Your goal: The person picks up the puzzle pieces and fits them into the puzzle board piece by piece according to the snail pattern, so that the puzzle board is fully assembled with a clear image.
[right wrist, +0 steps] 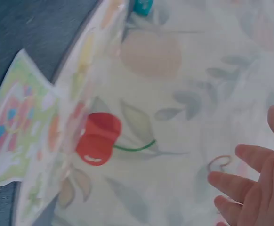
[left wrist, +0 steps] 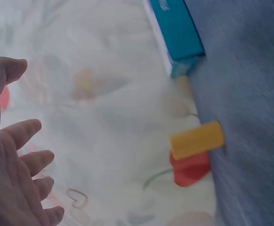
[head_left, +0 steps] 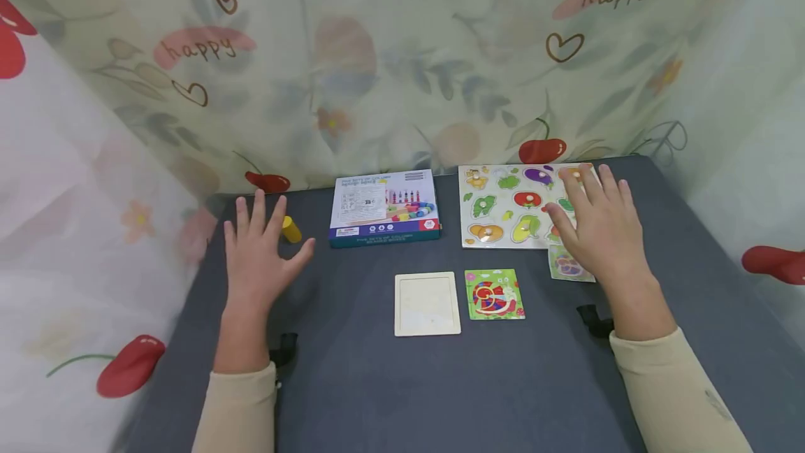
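Observation:
My left hand (head_left: 256,264) is held over the left of the table with its fingers spread, holding nothing. A small yellow cylinder (head_left: 291,231) stands beside its index finger and thumb. My right hand (head_left: 597,229), also spread and holding nothing, overlaps the right side of a vegetable and fruit puzzle board (head_left: 490,205). Just below that hand, a picture card (head_left: 568,265) lies against the board's front edge. At the middle of the table sit a pale square tray (head_left: 428,305) with a raised rim and a green puzzle card (head_left: 495,294) showing a red snail.
A flat toy box (head_left: 383,212) with a teal side lies at the back, between the cylinder and the puzzle board. Dark grey cloth (head_left: 434,397) covers the table. Printed curtains (head_left: 402,89) hang right behind it and along both sides.

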A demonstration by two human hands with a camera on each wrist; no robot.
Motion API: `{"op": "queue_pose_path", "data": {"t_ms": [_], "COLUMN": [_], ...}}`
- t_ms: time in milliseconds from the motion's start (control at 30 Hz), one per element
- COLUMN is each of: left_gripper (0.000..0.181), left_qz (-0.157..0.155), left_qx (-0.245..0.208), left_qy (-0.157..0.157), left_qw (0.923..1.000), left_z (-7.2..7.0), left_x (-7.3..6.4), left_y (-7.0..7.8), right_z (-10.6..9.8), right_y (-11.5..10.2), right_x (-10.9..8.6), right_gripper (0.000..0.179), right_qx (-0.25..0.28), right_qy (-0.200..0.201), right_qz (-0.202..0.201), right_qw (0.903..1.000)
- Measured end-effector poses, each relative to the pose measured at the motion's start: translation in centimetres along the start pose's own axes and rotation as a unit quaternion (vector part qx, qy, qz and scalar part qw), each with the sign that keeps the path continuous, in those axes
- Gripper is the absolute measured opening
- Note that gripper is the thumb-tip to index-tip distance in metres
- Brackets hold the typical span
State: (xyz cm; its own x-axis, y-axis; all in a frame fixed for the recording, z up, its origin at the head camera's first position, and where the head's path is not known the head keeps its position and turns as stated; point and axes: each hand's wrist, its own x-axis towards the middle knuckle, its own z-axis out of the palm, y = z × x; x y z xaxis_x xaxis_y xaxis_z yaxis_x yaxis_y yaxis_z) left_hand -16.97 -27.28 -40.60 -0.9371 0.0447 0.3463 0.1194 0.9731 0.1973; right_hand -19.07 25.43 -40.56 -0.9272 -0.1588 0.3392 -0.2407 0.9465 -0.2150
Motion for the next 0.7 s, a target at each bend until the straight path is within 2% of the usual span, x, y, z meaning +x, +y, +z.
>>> {"op": "queue_pose_path", "data": {"t_ms": [167, 333, 467, 567, 700], "left_gripper": [0.09, 0.089, 0.089, 0.089, 0.087], "left_qz": [0.038, 0.063, 0.096, 0.117, 0.126], "left_qx": [-0.006, -0.021, -0.034, -0.038, -0.039], "left_qy": [0.019, 0.02, 0.016, 0.001, -0.035], "left_qw": [0.9991, 0.9976, 0.9947, 0.9924, 0.9906], "left_z": [-0.8, -0.9, -0.6, -0.6, -0.6], "left_x": [-0.3, -0.7, -1.0, -1.2, -1.4], "left_y": [1.8, 3.1, 4.3, 5.4, 6.6], "right_z": [-1.1, -2.1, -2.8, -3.2, -3.4], "right_y": [-1.2, -2.5, -3.7, -4.4, -5.4], "right_x": [-0.5, -0.7, -1.1, -1.5, -1.9], "right_gripper": [0.069, 0.068, 0.07, 0.07, 0.07], "right_qx": [-0.004, -0.011, -0.015, -0.008, 0.01], "right_qy": [0.008, 0.01, 0.003, -0.002, 0.003], "right_qz": [-0.018, -0.043, -0.06, -0.073, -0.103], "right_qw": [0.9998, 0.999, 0.9981, 0.9973, 0.9946]}}
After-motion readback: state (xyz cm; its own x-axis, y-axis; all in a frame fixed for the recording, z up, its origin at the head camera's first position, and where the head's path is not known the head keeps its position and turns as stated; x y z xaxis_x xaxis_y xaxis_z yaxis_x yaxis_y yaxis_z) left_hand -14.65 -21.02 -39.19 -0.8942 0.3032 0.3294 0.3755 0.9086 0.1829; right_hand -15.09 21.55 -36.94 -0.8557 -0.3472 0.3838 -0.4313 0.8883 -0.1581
